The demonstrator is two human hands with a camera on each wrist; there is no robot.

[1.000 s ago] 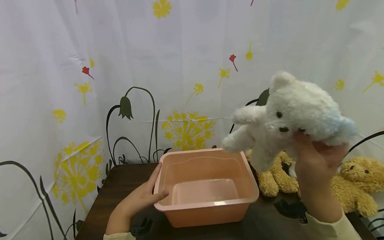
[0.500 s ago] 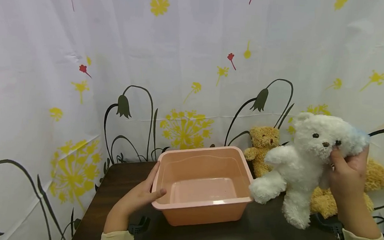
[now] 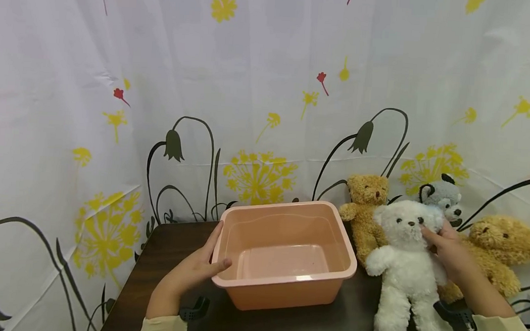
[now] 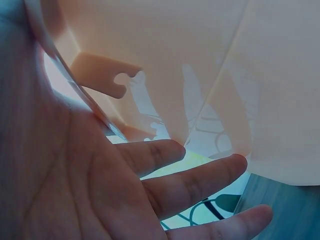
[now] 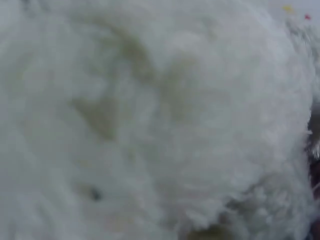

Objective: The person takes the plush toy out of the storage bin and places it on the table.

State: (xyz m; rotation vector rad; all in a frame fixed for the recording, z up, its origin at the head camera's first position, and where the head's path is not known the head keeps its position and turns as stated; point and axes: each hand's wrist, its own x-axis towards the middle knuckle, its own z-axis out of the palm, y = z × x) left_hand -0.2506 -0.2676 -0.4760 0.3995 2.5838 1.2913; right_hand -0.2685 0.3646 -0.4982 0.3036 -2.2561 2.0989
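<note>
A white teddy bear [image 3: 406, 270] is upright at the table's right side, its legs pointing toward the near edge. My right hand [image 3: 453, 253] grips its head from the right, with the thumb on its face; the other fingers are hidden behind it. Blurred white fur [image 5: 210, 125] fills the right wrist view. My left hand [image 3: 190, 275] holds a peach plastic basin [image 3: 284, 294] by its left rim, thumb over the edge. In the left wrist view, fairly straight fingers [image 4: 195, 187] lie against the basin's outer wall [image 4: 280, 75].
A tan teddy bear [image 3: 366, 207] sits behind the basin's right end. Farther right are a grey-and-white plush animal [image 3: 443, 194] and another tan bear [image 3: 499, 240] lying tilted. A flower-print curtain [image 3: 261, 84] hangs behind the dark table [image 3: 164, 245].
My right hand has brought the white bear from the air down and rightward, then back left to the table, turning it upright. The grey plush now shows behind it. My left hand stays on the basin.
</note>
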